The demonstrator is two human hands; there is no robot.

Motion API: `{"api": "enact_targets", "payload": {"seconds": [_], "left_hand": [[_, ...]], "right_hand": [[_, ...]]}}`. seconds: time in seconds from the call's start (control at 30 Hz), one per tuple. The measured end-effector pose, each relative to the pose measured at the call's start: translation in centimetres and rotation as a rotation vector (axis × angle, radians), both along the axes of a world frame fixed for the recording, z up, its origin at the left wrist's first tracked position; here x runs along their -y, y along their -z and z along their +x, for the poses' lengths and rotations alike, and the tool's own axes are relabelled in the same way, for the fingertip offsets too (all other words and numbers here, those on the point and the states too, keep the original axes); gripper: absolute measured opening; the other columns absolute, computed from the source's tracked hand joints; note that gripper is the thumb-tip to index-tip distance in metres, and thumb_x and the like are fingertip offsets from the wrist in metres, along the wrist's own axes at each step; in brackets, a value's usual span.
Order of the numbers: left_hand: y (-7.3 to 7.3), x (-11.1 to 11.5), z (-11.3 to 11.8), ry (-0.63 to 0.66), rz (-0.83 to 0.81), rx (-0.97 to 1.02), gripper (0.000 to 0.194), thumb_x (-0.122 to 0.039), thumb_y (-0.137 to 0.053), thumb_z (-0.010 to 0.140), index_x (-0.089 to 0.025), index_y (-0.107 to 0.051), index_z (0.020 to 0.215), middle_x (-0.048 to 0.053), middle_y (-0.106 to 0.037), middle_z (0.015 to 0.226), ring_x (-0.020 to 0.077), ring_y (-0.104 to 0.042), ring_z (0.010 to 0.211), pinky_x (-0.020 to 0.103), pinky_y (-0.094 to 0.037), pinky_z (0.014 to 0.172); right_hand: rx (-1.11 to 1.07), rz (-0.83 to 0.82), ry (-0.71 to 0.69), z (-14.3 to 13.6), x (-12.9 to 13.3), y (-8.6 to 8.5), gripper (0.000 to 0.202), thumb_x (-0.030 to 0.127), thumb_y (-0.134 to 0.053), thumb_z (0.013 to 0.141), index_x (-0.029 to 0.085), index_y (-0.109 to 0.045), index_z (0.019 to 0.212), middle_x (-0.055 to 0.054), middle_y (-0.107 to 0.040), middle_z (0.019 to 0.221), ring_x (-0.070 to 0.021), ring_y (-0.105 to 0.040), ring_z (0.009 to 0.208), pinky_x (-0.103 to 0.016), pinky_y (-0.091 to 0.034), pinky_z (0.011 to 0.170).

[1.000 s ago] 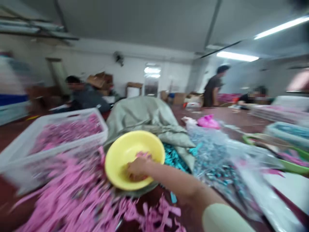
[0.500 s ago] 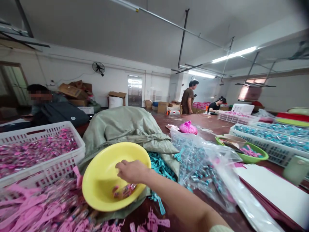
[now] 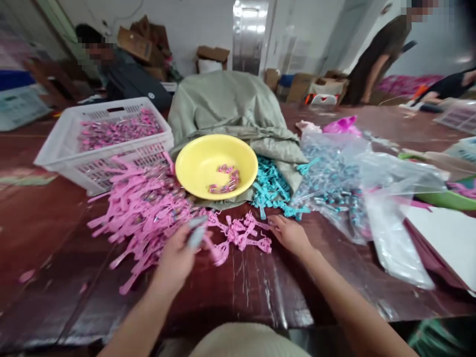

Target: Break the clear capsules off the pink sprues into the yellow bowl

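Note:
My left hand (image 3: 181, 248), with grey coverings on its fingertips, is closed on a pink plastic piece (image 3: 220, 254) with a flat wide end, blurred by motion. My right hand (image 3: 292, 235) has its fingers curled together on the tip of another pink piece (image 3: 260, 224), at the edge of a small loose cluster on the table. Beside my left hand spreads a large heap of pink plastic pieces (image 3: 143, 210). Beyond both hands a yellow bowl (image 3: 193, 168) holds several small clear-and-pink items (image 3: 230, 183).
A white crate (image 3: 107, 166) of pink items stands at the left. Behind the bowl rises a grey-green sack (image 3: 230, 101), with turquoise pieces (image 3: 271, 186) spilling out. A clear plastic bag (image 3: 327, 168) and white sheets (image 3: 442, 238) lie right. Other people are across the table (image 3: 256, 292).
My right hand has left the yellow bowl and come down to the pink pieces on the table. My left hand has come into view, holding a pink piece. The view has tilted down.

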State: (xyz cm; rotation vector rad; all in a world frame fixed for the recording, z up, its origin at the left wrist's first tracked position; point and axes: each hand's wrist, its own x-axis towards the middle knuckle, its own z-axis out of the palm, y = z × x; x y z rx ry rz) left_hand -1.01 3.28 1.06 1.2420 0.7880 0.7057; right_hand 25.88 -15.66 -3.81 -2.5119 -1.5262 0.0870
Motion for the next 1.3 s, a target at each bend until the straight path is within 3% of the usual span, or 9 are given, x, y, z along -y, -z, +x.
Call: {"api": "enact_targets", "payload": {"seconds": [0.07, 0.2, 0.33, 0.5, 0.63, 0.83, 0.97, 1.1, 1.3], "left_hand": [[1.8, 2.3, 2.7, 0.101, -0.165, 0.047, 0.049, -0.043, -0.081, 0.076, -0.017, -0.072, 0.116, 0.008, -0.069, 0.099, 0.0194, -0.067, 0.086, 0.032, -0.062, 0.071], [3.9, 3.8, 7.4, -0.006, -0.368, 0.119, 0.042, -0.018, -0.085, 0.070, -0.016, -0.073, 0.110, 0.005, -0.066, 0.095, 0.0135, -0.062, 0.077, 0.029, -0.063, 0.065], [3.3, 3.7, 7.0, -0.069, -0.483, 0.155, 0.026, -0.012, -0.079, 0.076, -0.014, -0.073, 0.101, 0.006, -0.068, 0.100, 0.0100, -0.062, 0.075, 0.027, -0.063, 0.072], [1.8, 5.0, 5.8, -0.077, -0.592, 0.265, 0.027, -0.012, -0.082, 0.072, -0.016, -0.074, 0.097, 0.005, -0.070, 0.103, 0.0120, -0.067, 0.088, 0.024, -0.061, 0.079], [1.1, 6.5, 5.4, 0.146, -0.510, 0.173, 0.038, -0.022, -0.092, 0.062, -0.014, -0.075, 0.096, 0.005, -0.069, 0.096, 0.0141, -0.065, 0.085, 0.022, -0.061, 0.069], [1.3, 8.1, 3.9, 0.087, -0.475, 0.162, 0.032, -0.028, -0.091, 0.065, -0.016, -0.074, 0.090, 0.002, -0.067, 0.103, 0.0111, -0.063, 0.089, 0.023, -0.060, 0.077], [2.6, 10.1, 3.4, 0.441, -0.340, -0.012, 0.032, -0.029, -0.082, 0.077, -0.012, -0.072, 0.102, 0.006, -0.068, 0.092, 0.0126, -0.065, 0.081, 0.026, -0.058, 0.078], [2.9, 10.4, 3.1, 0.725, -0.148, -0.052, 0.028, -0.024, -0.067, 0.087, -0.014, -0.066, 0.113, 0.007, -0.063, 0.103, 0.0139, -0.063, 0.080, 0.025, -0.053, 0.070], [1.6, 8.1, 2.6, 0.813, 0.183, -0.154, 0.020, -0.027, -0.052, 0.098, -0.014, -0.066, 0.101, 0.004, -0.067, 0.097, 0.0153, -0.059, 0.091, 0.027, -0.045, 0.084]], "right_hand": [[-0.039, 0.066, -0.034, 0.3, -0.2, 0.6, 0.032, 0.039, -0.048, 0.100, 0.021, -0.064, 0.121, -0.010, -0.069, 0.117, -0.0235, -0.065, 0.107, -0.039, -0.045, 0.095], [-0.110, 0.258, -0.063, 0.9, -0.5, 0.2, 0.029, 0.045, -0.059, 0.095, 0.026, -0.071, 0.112, -0.009, -0.066, 0.122, -0.0266, -0.058, 0.118, -0.048, -0.039, 0.105], [-0.255, 0.431, -0.063, 0.0, 0.3, -0.9, 0.034, 0.044, -0.052, 0.098, 0.022, -0.064, 0.121, -0.010, -0.067, 0.115, -0.0198, -0.062, 0.109, -0.040, -0.050, 0.098], [-0.860, 0.566, -0.080, -3.5, 1.0, -2.1, 0.033, 0.041, -0.063, 0.093, 0.020, -0.061, 0.120, -0.007, -0.071, 0.108, -0.0159, -0.069, 0.096, -0.032, -0.059, 0.085], [-1.015, 0.584, -0.093, -4.6, 1.6, -3.2, 0.028, 0.035, -0.068, 0.090, 0.021, -0.065, 0.114, -0.007, -0.072, 0.111, -0.0156, -0.070, 0.099, -0.031, -0.059, 0.088], [-1.030, 0.649, 0.095, -5.5, 4.4, -3.4, 0.025, 0.035, -0.060, 0.096, 0.023, -0.054, 0.117, -0.002, -0.069, 0.100, -0.0119, -0.069, 0.084, -0.027, -0.060, 0.078], [-0.798, 0.586, 0.141, -8.9, 5.7, -1.9, 0.026, 0.033, -0.050, 0.100, 0.024, -0.047, 0.124, -0.001, -0.061, 0.087, -0.0108, -0.060, 0.067, -0.024, -0.054, 0.061], [-0.559, 0.516, -0.051, -9.9, 6.0, -1.7, 0.026, 0.026, -0.054, 0.098, 0.024, -0.051, 0.124, -0.005, -0.066, 0.107, -0.0126, -0.066, 0.092, -0.025, -0.056, 0.081], [-0.586, 0.429, -0.189, -6.3, 6.5, -4.3, 0.031, 0.022, -0.064, 0.094, 0.029, -0.060, 0.124, 0.001, -0.070, 0.114, -0.0081, -0.067, 0.101, -0.019, -0.054, 0.089]]}}
